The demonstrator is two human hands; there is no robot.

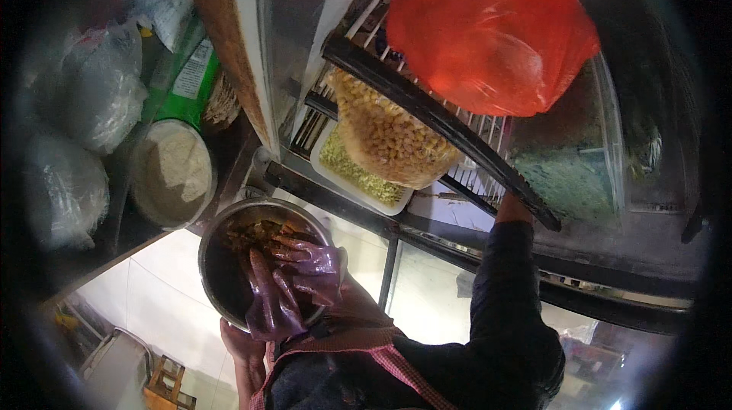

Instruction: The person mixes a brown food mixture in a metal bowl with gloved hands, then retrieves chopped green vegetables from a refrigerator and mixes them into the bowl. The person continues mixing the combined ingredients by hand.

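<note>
My left hand [233, 338] grips the near rim of a round metal bowl [207, 273] from the left; its fingers are partly hidden under the bowl. Inside lie brown, saucy food [251, 234] and limp, purple, glove-like plastic [277, 295], sauce-smeared at its finger ends and draped over the near rim. My right arm reaches forward into a shelved cabinet. Only the wrist part of my right hand [513, 213] shows below a black shelf edge [434, 104]; its fingers are hidden. Nearby are a clear bag of yellow kernels or beans [394, 135] and a white tray [377, 209] of chopped green food.
A red plastic bag [492, 33] rests on the upper wire rack, beside a translucent container [572, 181]. On the left counter stand a tub of pale powder [177, 167], filled plastic bags [100, 95] and a green package [183, 95]. A wooden stool [168, 384] is below.
</note>
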